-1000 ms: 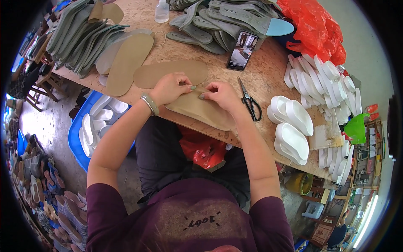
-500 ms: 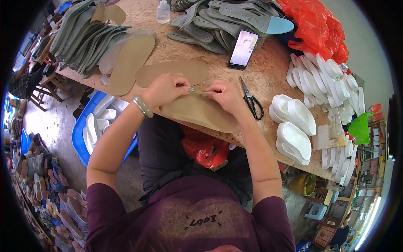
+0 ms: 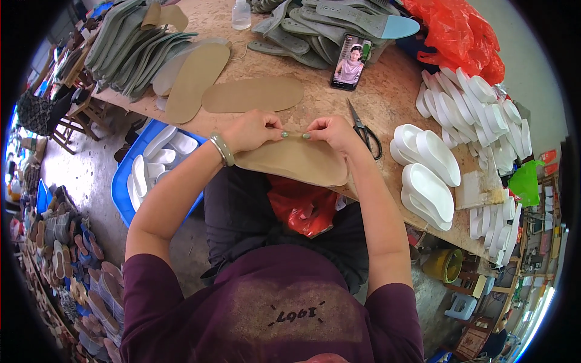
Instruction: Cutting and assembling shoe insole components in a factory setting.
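Two pinches are set close together on the far edge of the tan sole-shaped piece, one made by the left hand, one by the right hand. The piece is held at the near edge of the desk, its lower rim out over the lap. The rim is probably best worked in short lengths, with even pressure from both sides, so that no crease is pulled in. The scissors near the right hand should be kept clear.
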{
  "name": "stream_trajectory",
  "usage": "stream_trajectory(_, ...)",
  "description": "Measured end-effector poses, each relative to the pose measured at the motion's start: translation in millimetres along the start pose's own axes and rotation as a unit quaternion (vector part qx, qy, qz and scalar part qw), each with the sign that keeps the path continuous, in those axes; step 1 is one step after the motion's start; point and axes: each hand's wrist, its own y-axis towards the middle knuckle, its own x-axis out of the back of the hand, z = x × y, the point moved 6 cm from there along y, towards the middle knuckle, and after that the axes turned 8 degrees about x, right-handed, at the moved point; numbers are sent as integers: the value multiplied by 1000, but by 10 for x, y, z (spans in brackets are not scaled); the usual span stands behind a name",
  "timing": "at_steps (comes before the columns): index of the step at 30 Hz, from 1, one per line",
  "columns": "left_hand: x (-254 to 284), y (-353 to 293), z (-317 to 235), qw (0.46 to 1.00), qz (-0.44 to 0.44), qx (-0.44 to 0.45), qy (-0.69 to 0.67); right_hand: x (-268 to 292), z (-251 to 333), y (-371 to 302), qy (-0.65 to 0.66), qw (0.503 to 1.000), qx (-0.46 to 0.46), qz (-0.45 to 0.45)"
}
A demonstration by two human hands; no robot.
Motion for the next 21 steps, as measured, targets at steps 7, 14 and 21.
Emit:
stream_trajectory(7, 75, -57, 50, 998, -66, 7, -13, 125, 189, -113, -105, 993, 6, -44)
stream_trajectory(14, -137, -567, -70, 977, -204, 23, -55, 195, 283, -822, 100, 969, 57, -219)
stream_trajectory(21, -349, -632, -573, 988, -139, -65, -21, -9, 570, -996, 109, 981, 72, -146)
